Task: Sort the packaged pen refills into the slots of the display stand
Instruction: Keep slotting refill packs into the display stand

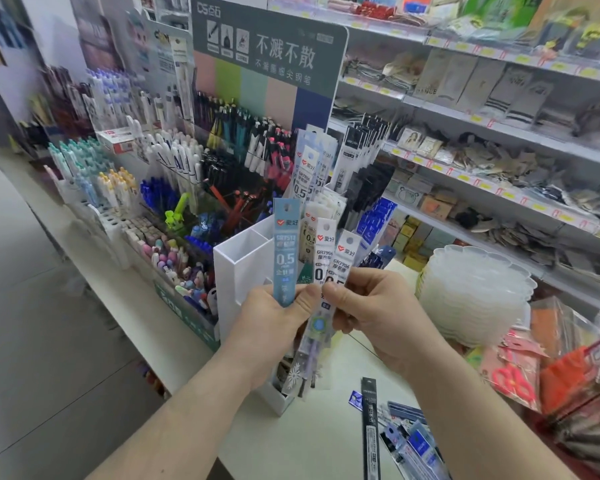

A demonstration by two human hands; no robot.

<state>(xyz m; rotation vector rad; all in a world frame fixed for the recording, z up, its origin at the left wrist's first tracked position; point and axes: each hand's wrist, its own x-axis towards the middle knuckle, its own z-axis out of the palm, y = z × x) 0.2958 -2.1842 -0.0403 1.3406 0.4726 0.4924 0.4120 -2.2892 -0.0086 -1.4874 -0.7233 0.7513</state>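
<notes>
Left hand: your left hand (pixel 274 318), centre of the frame, pinches a blue-headed flat plastic refill pack (pixel 285 251) upright between thumb and fingers.
Right hand: your right hand (pixel 374 311), just beside it, has its fingers curled round a fan of white-headed clear refill packs (pixel 329 268).
Stand: the white plastic display stand with open slots (pixel 238 268) sits right behind your hands, more refill packs standing in its rear slots (pixel 312 171).
Loose packs: a long black refill pack (pixel 370 427) and several blue ones (pixel 413 441) lie flat on the white counter (pixel 312 441), lower right of the frame.
</notes>
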